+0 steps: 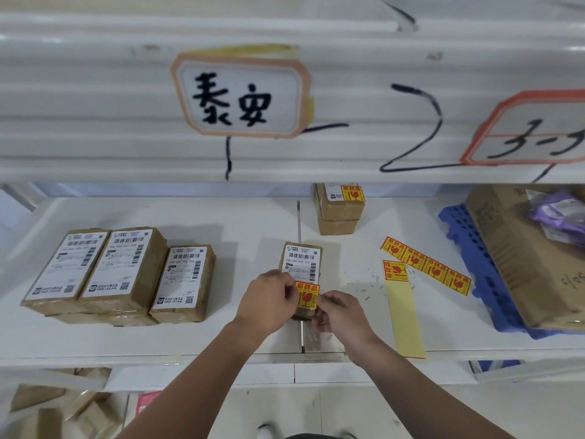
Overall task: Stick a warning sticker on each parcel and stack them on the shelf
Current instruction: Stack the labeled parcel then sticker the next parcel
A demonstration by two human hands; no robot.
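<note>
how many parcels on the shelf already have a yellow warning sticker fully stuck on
1: the top parcel of the small stack at the back. The box under it may hide one. The middle parcel is just getting its sticker; the three on the left show none.

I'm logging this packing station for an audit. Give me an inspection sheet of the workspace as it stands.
Surface: white shelf, small specks near the strips.
Job's things: parcel being labelled; warning sticker over its near end; unstickered parcels at left; stickered stack at back; sticker strip and emptied backing at right.
Clutter: blue pallet carrying a carton.
Grips: left hand and right hand both pinch the sticker.
Cables: nothing seen.
Surroundings: handwritten bin label above.
</note>
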